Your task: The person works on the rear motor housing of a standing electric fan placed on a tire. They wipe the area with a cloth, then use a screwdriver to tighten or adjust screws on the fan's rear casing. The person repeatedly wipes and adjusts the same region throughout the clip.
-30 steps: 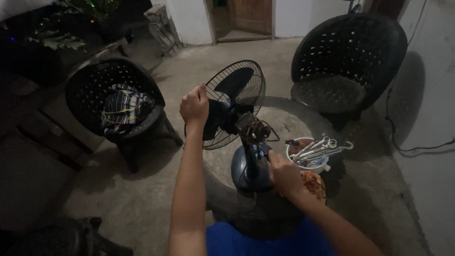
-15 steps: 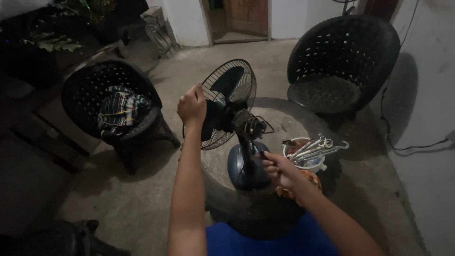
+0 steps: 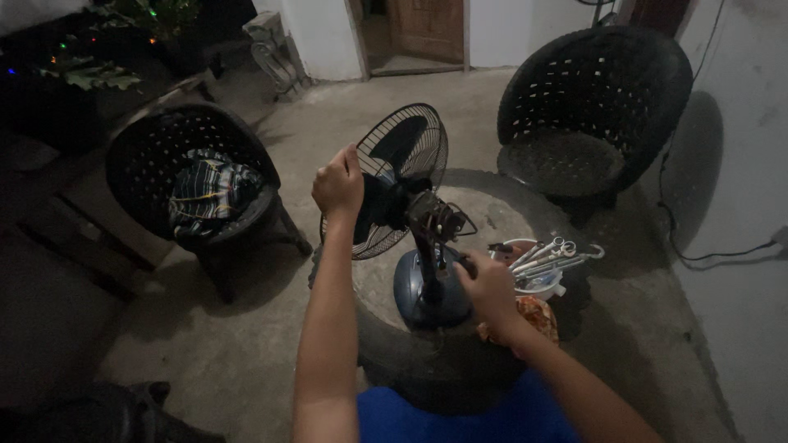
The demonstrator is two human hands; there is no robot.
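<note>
Standing on the round rough concrete tabletop [image 3: 509,209], the small dark desk fan with a wire-mesh cage [image 3: 400,182] has its exposed motor and loose wires facing the person, likely steadied for work on its back. Left hand [image 3: 338,182] has fingers clamped on the cage rim, holding the head steady; right hand [image 3: 491,289] sits at the stem above the blue-grey round base [image 3: 427,289], fingers curled, grip unclear. Just beside: white bowl of metal tools [image 3: 542,271], orange patterned cloth [image 3: 538,316]; woven black tub chairs [image 3: 591,107] further out.
</note>
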